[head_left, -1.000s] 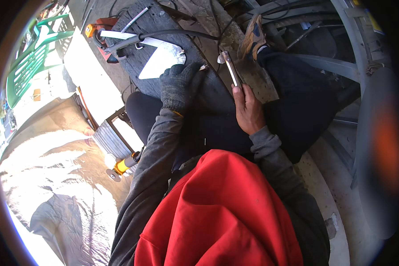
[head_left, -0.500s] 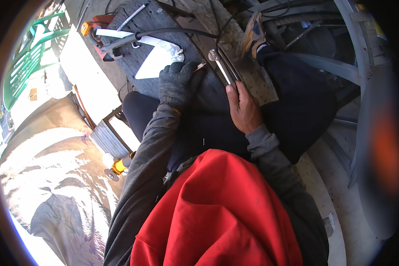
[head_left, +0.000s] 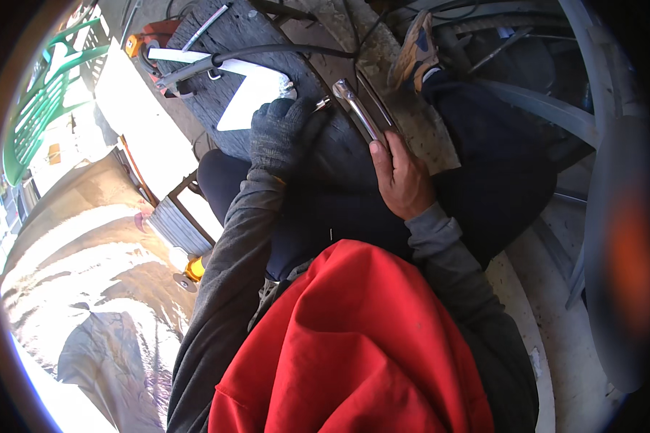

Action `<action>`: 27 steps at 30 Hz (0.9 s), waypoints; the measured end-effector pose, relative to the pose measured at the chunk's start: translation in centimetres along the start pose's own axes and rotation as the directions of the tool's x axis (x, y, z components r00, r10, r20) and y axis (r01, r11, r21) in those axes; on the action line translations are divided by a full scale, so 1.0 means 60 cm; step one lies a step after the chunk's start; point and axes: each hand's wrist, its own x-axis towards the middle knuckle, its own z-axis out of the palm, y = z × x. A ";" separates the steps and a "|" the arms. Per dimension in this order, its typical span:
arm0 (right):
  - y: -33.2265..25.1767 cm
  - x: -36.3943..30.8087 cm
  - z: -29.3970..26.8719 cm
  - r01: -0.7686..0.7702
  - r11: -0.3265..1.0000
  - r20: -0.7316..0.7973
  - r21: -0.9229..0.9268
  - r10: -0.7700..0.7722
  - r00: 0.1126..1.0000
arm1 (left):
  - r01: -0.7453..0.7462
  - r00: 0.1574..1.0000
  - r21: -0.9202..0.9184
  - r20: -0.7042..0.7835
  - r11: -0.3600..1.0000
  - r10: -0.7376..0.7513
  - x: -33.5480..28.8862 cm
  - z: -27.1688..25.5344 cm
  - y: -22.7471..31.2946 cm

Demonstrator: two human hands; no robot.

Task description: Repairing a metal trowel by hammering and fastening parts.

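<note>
The bare right hand (head_left: 406,180) has its fingers clamped on a shiny metal tool (head_left: 359,112), whose rounded head reaches out beyond the fingertips, up and to the left. The left hand (head_left: 274,137), in a dark knit glove, lies over the dark wooden worktop (head_left: 343,144); its fingers are bunched, and whether they grip anything I cannot tell. A small metal piece (head_left: 323,105) shows just right of those gloved fingers. A white plate (head_left: 242,105) lies just to their left and beyond them. Farther past these fingers, a black cable (head_left: 289,50) crosses the worktop, and a thin rod (head_left: 206,27) lies beyond it. Well left of the gloved fingers is a green chair (head_left: 43,108).
</note>
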 end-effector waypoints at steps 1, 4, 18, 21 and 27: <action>-0.001 0.000 0.002 0.008 1.000 -0.009 -0.004 -0.008 1.000 | -0.017 1.000 0.011 0.015 1.000 0.017 0.000 -0.002 -0.001; -0.009 -0.001 0.002 0.054 0.998 -0.055 -0.014 -0.055 0.997 | -0.033 0.999 0.019 0.029 0.999 0.033 -0.002 0.002 -0.008; -0.016 -0.003 0.013 0.109 0.994 -0.174 -0.026 -0.112 0.978 | -0.027 0.999 0.086 0.044 0.996 0.024 -0.002 0.003 -0.006; 0.010 -0.006 0.022 0.053 0.996 -0.105 -0.077 -0.061 0.993 | -0.013 0.997 0.076 0.081 0.997 0.007 -0.004 0.002 -0.002; -0.011 -0.003 0.017 0.141 0.989 -0.238 0.053 -0.124 0.963 | -0.052 0.999 0.073 0.018 0.996 0.051 -0.005 0.008 -0.011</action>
